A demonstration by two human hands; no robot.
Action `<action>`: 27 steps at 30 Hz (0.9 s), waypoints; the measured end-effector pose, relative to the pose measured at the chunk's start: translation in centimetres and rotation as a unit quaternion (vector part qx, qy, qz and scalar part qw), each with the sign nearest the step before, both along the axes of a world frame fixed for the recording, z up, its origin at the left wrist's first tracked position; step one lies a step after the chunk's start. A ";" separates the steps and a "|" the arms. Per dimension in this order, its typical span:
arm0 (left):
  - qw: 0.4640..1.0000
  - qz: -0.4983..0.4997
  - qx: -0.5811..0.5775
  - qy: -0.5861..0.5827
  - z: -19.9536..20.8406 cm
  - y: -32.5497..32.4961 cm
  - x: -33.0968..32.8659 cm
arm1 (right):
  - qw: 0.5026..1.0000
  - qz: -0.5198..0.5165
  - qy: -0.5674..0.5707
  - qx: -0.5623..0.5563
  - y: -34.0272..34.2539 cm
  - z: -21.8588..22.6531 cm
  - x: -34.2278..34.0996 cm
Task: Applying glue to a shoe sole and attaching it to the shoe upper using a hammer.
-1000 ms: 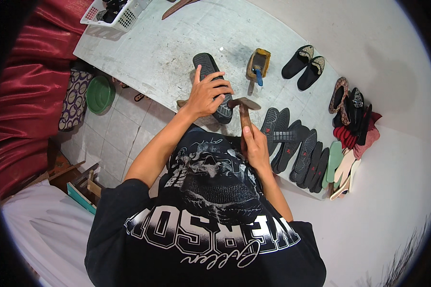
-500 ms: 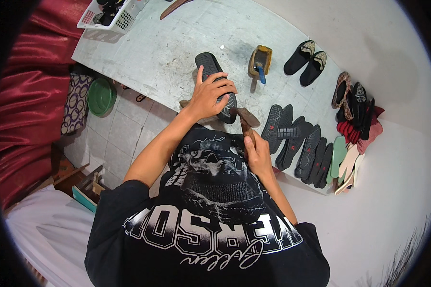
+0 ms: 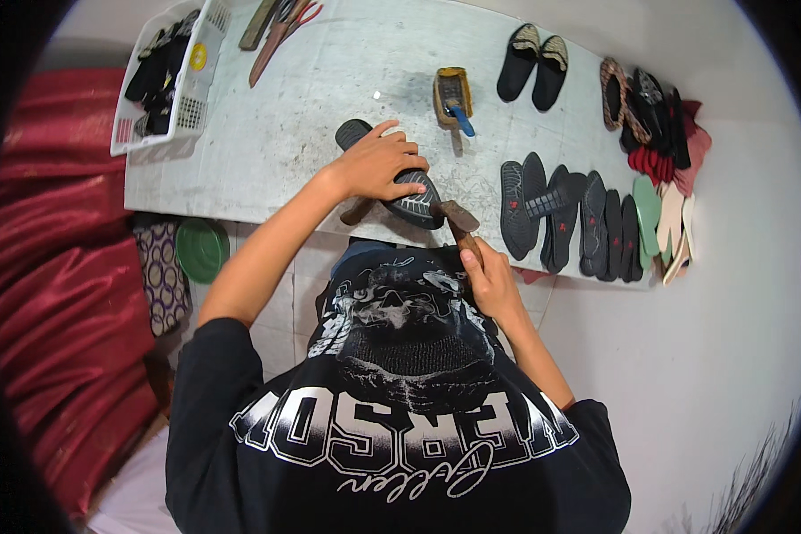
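Tread up, a black sole (image 3: 416, 203) lies at the table's (image 3: 285, 102) near edge beneath my left fingers (image 3: 408, 163), spread across it and holding it down, presumably to steady it beside the hammer (image 3: 459, 219). My right fingers (image 3: 476, 272) wrap the hammer's handle, the head at the sole's right end; contact I cannot tell. More black soles (image 3: 517, 209) line the near right corner.

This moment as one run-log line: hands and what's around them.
left hand: laid across black sole | right hand: gripping hammer, head at sole's near end | table: yellow-rimmed tub, white basket
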State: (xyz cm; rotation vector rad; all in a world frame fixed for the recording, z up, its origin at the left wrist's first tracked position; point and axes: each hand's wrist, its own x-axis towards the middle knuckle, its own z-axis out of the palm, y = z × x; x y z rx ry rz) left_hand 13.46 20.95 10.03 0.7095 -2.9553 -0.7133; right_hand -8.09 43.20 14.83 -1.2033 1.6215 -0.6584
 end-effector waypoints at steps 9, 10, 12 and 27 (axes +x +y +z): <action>0.972 -0.148 0.161 -0.082 -1.7 -3.9 -1.8 | 0.977 -0.210 -0.023 -0.012 1.8 0.8 6.5; 0.967 -0.158 0.187 -0.073 -1.8 -4.2 -2.1 | 0.963 -0.252 -0.075 -0.055 2.1 0.5 7.8; 0.951 -0.196 0.218 -0.100 -2.2 -5.3 -2.9 | 0.957 -0.274 -0.086 -0.048 2.5 -0.1 9.8; 0.872 -0.278 0.398 -0.070 -6.6 -6.5 -5.1 | 0.915 -0.398 0.005 -0.068 -0.5 0.3 18.8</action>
